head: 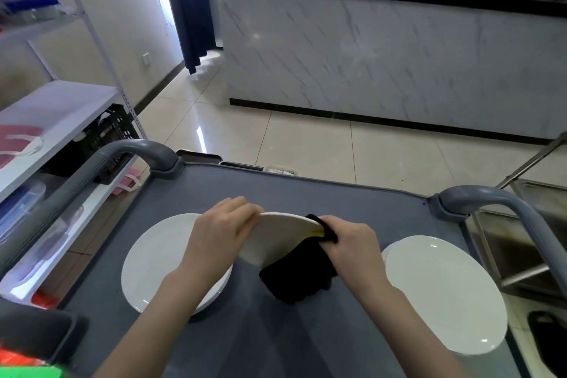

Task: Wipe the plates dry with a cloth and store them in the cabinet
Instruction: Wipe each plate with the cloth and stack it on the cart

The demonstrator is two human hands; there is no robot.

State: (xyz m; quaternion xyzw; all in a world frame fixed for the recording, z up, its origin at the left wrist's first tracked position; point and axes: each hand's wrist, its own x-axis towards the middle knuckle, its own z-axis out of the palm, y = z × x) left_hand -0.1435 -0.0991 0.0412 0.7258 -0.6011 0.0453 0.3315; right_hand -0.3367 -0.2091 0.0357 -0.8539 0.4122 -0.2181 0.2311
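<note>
White plate (277, 238) is held tilted on edge above the tabletop (352, 202), black cloth (299, 276) wrapped over its right rim. Two more white plates are laid flat: left plate (153, 261), right plate (441, 294).

Grey cart top (306, 190), two plate stacks (153, 258) (445, 291)
</note>
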